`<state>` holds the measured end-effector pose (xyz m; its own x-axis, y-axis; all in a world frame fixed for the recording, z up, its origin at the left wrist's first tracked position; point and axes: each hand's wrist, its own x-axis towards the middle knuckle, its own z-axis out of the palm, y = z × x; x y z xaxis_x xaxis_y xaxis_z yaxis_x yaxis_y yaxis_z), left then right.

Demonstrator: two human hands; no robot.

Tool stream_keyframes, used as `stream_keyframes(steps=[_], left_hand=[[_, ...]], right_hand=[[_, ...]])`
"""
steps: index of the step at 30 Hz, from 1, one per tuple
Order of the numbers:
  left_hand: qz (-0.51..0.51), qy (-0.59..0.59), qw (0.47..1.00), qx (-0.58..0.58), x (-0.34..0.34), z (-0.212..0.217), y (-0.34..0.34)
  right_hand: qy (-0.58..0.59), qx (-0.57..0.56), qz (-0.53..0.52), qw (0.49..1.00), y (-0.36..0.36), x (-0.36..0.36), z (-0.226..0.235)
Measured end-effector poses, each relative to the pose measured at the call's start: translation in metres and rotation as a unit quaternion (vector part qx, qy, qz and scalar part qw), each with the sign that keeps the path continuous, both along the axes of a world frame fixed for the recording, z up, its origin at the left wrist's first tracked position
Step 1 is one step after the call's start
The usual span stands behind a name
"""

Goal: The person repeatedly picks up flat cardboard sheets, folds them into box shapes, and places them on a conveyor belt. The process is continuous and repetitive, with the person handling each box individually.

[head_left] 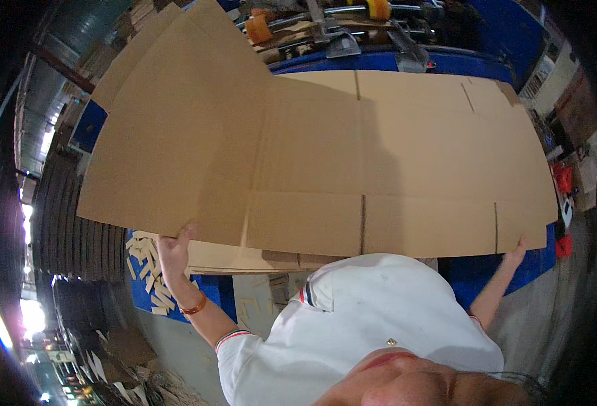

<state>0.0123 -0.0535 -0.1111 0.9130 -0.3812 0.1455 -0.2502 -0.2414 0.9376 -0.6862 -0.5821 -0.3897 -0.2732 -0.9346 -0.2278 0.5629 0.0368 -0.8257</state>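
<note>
A large creased cardboard box blank (440,149) stretches across the view in front of me, with dark slots cut into its near and far edges. Its left panel (177,135) looks raised toward me. My left hand (174,256) is closed on the near edge at the left, thumb on top and fingers hidden under the board. At the near right corner, my right hand (515,253) pinches the same edge. More cardboard sheets (231,259) lie beneath the blank, showing along its near side.
Small cardboard offcuts (151,274) are scattered on a blue surface (224,298) by my left forearm. Beyond the blank stands a machine with metal bars and orange rollers (258,28). Dark stacked sheets (75,216) rise at the left. Red items (563,178) are at the right.
</note>
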Motion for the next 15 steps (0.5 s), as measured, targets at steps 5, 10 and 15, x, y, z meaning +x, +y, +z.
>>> stream_keyframes(steps=[5, 10, 15], left_hand=[[0.048, -0.085, 0.995, 0.006, 0.015, -0.001, 0.001], [0.101, -0.086, 0.991, 0.005, 0.021, -0.038, 0.013], [0.120, -0.108, 0.987, 0.006, -0.016, -0.018, 0.008]], right_hand=[[0.090, -0.052, -0.114, 0.988, 0.112, 0.163, 0.094], [0.385, -0.174, -0.116, 0.899, 0.155, 0.200, 0.120], [0.462, -0.291, -0.015, 0.838, 0.161, 0.216, 0.107]])
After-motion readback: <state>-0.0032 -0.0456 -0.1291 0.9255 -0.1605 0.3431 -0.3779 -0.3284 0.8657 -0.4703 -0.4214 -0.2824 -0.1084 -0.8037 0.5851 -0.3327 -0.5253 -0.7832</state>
